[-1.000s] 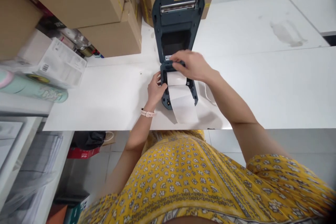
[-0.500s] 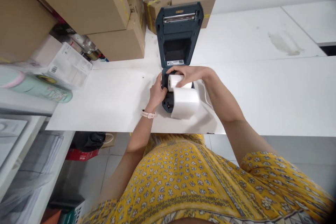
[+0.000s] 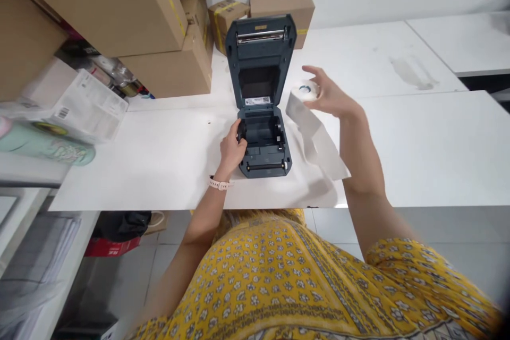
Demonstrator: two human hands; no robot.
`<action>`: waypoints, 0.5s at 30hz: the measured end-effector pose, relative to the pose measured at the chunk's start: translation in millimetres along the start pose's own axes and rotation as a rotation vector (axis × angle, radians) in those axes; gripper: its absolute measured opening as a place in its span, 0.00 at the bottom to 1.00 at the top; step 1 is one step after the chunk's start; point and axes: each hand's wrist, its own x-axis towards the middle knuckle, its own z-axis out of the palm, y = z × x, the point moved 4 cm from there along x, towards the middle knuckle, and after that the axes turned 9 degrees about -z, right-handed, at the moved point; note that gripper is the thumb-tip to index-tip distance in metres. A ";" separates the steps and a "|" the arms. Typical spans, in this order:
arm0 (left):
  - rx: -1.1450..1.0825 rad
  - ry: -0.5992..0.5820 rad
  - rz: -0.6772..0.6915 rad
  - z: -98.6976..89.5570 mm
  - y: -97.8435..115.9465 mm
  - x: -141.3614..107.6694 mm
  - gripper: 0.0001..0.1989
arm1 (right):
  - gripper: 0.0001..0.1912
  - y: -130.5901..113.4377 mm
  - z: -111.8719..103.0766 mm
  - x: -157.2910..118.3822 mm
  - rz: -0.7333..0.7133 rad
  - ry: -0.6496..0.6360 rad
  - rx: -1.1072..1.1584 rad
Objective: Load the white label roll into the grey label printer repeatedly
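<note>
A dark blue label printer (image 3: 265, 151) stands on the white table with its lid (image 3: 261, 58) raised and its roll bay bare. My left hand (image 3: 233, 150) grips the printer's left side, fingers curled over the edge by the black roll holder (image 3: 241, 129). To the right of the printer, a white label roll (image 3: 297, 94) stands on end, its core facing up. A loose strip of paper (image 3: 319, 141) trails from it toward the table's front. Around the roll, my right hand (image 3: 329, 93) has its thumb and fingers spread apart; whether they touch it is hard to tell.
Cardboard boxes (image 3: 159, 71) are stacked at the back left, with smaller boxes (image 3: 282, 8) behind the lid. A mint-green bottle (image 3: 51, 143) and a white package (image 3: 90, 109) lie at the left. The table's front edge runs close to my body.
The label roll has left the printer's bay and moved right onto the table with my right hand, whose fingers have spread. My left hand stays on the printer's side.
</note>
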 end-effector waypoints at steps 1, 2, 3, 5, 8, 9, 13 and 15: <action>0.000 0.002 0.001 -0.2 0.7 -0.5 0.37 | 0.54 9.1 7.5 2.9 0.017 -0.027 -0.005; -0.002 0.002 0.002 -0.3 1.1 -0.9 0.36 | 0.54 16.7 15.5 4.9 0.042 -0.062 -0.007; -0.006 0.002 0.005 -0.4 1.2 -1.2 0.36 | 0.54 22.9 23.4 5.9 0.067 -0.093 -0.007; -0.017 0.009 0.016 -0.6 0.8 -1.5 0.36 | 0.54 31.9 36.0 5.9 0.111 -0.119 -0.012; -0.023 0.027 0.026 -0.5 -1.0 -1.0 0.35 | 0.54 40.6 44.9 1.6 0.195 -0.144 -0.036; -0.018 0.027 0.022 -0.1 -1.8 -0.8 0.35 | 0.54 42.2 44.6 -1.0 0.212 -0.154 -0.032; -0.025 0.021 0.016 0.7 -3.0 -0.3 0.35 | 0.49 46.9 27.1 -19.7 0.230 -0.127 0.169; -0.031 0.029 0.019 0.2 -2.2 -0.6 0.35 | 0.41 52.3 12.0 -36.1 0.261 -0.019 0.282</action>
